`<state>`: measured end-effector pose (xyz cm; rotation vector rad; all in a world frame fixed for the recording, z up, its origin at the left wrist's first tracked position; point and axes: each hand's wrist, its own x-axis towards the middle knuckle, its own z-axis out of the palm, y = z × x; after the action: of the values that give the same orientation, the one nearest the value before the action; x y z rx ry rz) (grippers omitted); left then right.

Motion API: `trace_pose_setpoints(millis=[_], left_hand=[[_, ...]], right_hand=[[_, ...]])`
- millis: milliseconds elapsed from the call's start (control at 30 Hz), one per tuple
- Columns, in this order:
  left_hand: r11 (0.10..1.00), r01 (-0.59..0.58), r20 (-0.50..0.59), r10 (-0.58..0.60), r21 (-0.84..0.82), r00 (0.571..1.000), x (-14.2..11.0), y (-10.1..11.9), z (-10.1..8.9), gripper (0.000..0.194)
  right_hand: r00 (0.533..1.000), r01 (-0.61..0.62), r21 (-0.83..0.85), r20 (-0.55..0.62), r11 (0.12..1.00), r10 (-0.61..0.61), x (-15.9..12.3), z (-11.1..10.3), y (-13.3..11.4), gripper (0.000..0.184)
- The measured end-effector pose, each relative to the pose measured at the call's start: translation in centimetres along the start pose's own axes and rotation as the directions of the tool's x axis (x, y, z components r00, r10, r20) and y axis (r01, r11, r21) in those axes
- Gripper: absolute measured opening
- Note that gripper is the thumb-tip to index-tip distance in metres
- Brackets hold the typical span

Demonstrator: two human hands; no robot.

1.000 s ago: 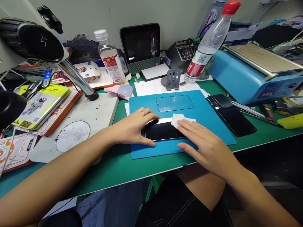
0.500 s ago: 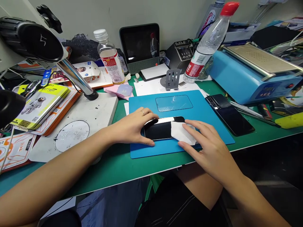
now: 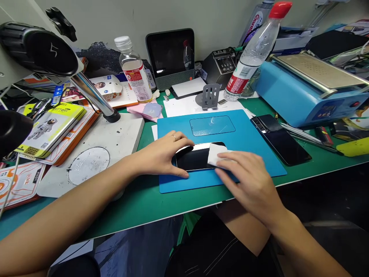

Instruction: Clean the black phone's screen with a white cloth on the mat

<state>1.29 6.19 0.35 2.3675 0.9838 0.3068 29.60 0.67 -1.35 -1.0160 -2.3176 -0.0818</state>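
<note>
A phone [image 3: 196,157] with a dark, glossy screen lies flat on the blue mat [image 3: 256,142]. My left hand [image 3: 165,154] grips its left end, thumb along the near edge and fingers at the far edge. Over the phone's right part lies a white wipe [image 3: 213,154], pinched under the fingertips of my right hand [image 3: 245,173]. The wipe and my fingers hide part of the screen's right end. Behind the phone, a cracked clear screen protector [image 3: 212,125] with a black border rests on the mat.
Right of the mat lies a second phone [image 3: 284,142], with tweezers [image 3: 301,132] beside it. A blue heating machine [image 3: 294,92] stands behind them. A red-capped bottle [image 3: 245,69] and a grey phone stand [image 3: 210,97] are at the back. The microscope base [image 3: 123,134] fills the left side.
My right hand has slid the wipe over the right part of the screen, toward me and then slightly back. Its fingers have curled more. My left hand has stayed put on the phone.
</note>
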Motion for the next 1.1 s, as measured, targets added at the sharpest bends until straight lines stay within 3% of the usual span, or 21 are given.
trace_pose_setpoints(millis=[67,167,267,333,467,600,767,900,1100], left_hand=[[1.000,0.001,0.001,-0.001,0.003,1.000,0.0,0.1,0.0,0.075],[1.000,0.002,-0.002,-0.002,0.005,1.000,0.0,0.1,-0.1,0.075],[1.000,0.004,-0.010,-0.005,-0.007,1.000,0.0,0.1,0.0,0.075],[1.000,0.003,-0.004,-0.003,-0.011,1.000,0.0,0.1,0.0,0.075],[1.000,-0.005,-0.003,0.005,-0.004,1.000,0.1,0.0,0.1,0.075],[1.000,-0.009,-0.013,0.009,-0.009,1.000,0.1,0.1,0.0,0.074],[1.000,0.010,0.000,-0.010,-0.013,1.000,0.1,0.2,-0.1,0.075],[1.000,0.005,-0.002,-0.005,-0.005,1.000,0.0,0.1,-0.1,0.076],[1.000,-0.019,-0.010,0.019,0.011,1.000,-0.1,0.0,0.1,0.074]], right_hand=[[0.995,0.063,0.079,0.069,0.995,-0.068,-0.7,-0.2,-0.5,0.028],[0.996,0.078,0.122,0.028,0.989,-0.082,-1.7,-0.7,-0.8,0.043],[0.997,0.064,0.082,0.031,0.995,-0.067,-2.0,-1.0,-0.6,0.044],[0.993,0.041,0.031,0.108,0.999,-0.045,-1.9,-0.7,-0.4,0.047],[0.957,-0.020,-0.095,0.285,0.995,0.047,-0.9,0.5,-0.1,0.070],[0.927,-0.042,-0.163,0.361,0.986,0.099,-0.3,1.2,-0.7,0.088],[0.938,0.012,-0.198,0.343,0.980,0.058,-1.6,0.2,-2.7,0.089],[0.940,0.037,-0.218,0.339,0.975,0.041,-1.3,0.0,-2.8,0.086],[0.910,-0.103,-0.187,0.378,0.977,0.169,0.9,1.9,-2.0,0.095]])
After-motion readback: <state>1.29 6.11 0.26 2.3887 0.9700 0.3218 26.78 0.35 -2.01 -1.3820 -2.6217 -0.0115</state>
